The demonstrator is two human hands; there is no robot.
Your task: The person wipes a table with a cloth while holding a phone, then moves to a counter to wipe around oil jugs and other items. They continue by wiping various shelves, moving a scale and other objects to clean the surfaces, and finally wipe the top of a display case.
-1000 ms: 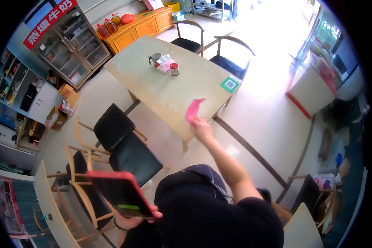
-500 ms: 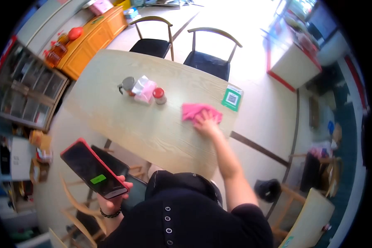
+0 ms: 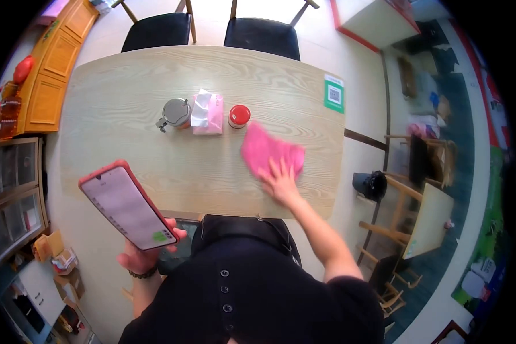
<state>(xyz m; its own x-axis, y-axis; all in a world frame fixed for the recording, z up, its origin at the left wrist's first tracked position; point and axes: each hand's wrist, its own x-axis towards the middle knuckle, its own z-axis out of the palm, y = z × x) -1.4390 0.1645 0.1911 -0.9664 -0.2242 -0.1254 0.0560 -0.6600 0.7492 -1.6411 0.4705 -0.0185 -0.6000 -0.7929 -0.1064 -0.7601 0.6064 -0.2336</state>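
My left hand (image 3: 146, 255) is wrapped round a phone (image 3: 129, 206) in a red case, its lit screen facing up, off the table's near left edge. On the wooden table (image 3: 137, 166), my right hand (image 3: 281, 182) lies with fingers spread on a crumpled pink cloth (image 3: 264, 150), pressing it flat. Just beyond the cloth stands a red-lidded jar (image 3: 239, 116). Left of that are a pink tissue pack (image 3: 214, 114) and a metal-lidded glass pot (image 3: 176, 113).
Two black-seated chairs (image 3: 262, 35) stand at the table's far side. A green QR card (image 3: 334, 94) lies at the right edge. An orange cabinet (image 3: 54, 74) is at the far left, a dark bin (image 3: 370, 185) on the floor at the right.
The view has shifted and now looks more steeply down at the table. The phone's screen has turned from dark to light. My right hand remains on the cloth, which has changed shape.
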